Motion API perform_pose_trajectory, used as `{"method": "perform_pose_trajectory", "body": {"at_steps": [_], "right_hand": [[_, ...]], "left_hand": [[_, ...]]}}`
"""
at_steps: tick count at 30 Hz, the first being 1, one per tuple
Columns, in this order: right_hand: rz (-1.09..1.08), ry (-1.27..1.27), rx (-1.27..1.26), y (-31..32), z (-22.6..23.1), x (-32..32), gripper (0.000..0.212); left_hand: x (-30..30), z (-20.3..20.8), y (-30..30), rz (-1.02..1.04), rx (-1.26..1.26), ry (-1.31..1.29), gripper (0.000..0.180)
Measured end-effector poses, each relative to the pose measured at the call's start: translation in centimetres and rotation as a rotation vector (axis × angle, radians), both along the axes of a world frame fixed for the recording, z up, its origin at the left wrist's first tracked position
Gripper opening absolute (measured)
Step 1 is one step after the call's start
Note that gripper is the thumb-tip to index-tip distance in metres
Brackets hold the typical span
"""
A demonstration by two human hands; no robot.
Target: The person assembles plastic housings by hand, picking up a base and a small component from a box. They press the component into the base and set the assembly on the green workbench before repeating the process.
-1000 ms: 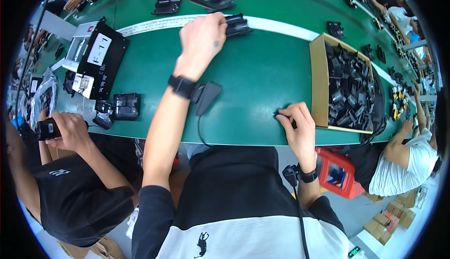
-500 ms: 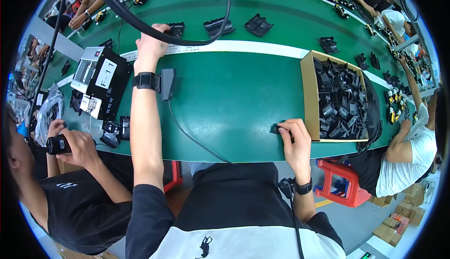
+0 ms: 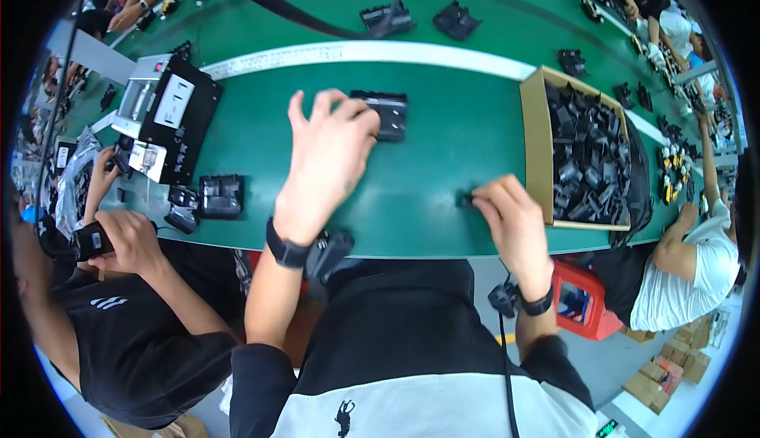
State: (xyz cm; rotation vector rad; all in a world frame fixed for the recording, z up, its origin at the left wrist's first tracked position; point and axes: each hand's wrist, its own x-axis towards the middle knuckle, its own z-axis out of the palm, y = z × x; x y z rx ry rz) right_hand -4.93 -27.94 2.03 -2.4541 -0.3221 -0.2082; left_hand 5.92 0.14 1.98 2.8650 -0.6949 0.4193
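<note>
My left hand [image 3: 326, 149] is above the green table with its fingers curled at the left side of a ribbed black plastic housing [image 3: 391, 116]. Part of that housing is hidden behind the fingers, and the thumb's contact cannot be seen. Lower and to the right, my right hand [image 3: 513, 220] pinches a small black plastic piece [image 3: 465, 199] between thumb and fingertips, just over the tabletop. Both wrists wear black straps with small devices.
A cardboard box [image 3: 535, 149] of black plastic parts stands at right. A black-and-silver machine [image 3: 170, 117] and another black housing [image 3: 221, 196] are at left, beside a co-worker holding a black object [image 3: 93, 241]. Beyond the white strip [image 3: 348, 52] lie more housings [image 3: 457, 20]. A cable hangs overhead.
My left hand has come back from beyond the white strip, bringing a black housing nearer and to the right. My right hand still pinches the small piece. The view has shifted slightly.
</note>
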Motion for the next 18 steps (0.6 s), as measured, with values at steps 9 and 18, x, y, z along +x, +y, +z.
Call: {"method": "perform_pose_trajectory", "body": {"at_steps": [9, 18], "right_hand": [[0.24, -0.18, -0.136, 4.9, 1.9, 5.9, 0.011], [0.223, -0.195, -0.22, 5.5, -0.2, 6.5, 0.01]], "left_hand": [[-5.1, -2.4, -1.7, -0.078, -0.455, 0.21, 0.042], [-5.6, -3.0, -1.4, -0.131, -0.401, 0.135, 0.05]]}}
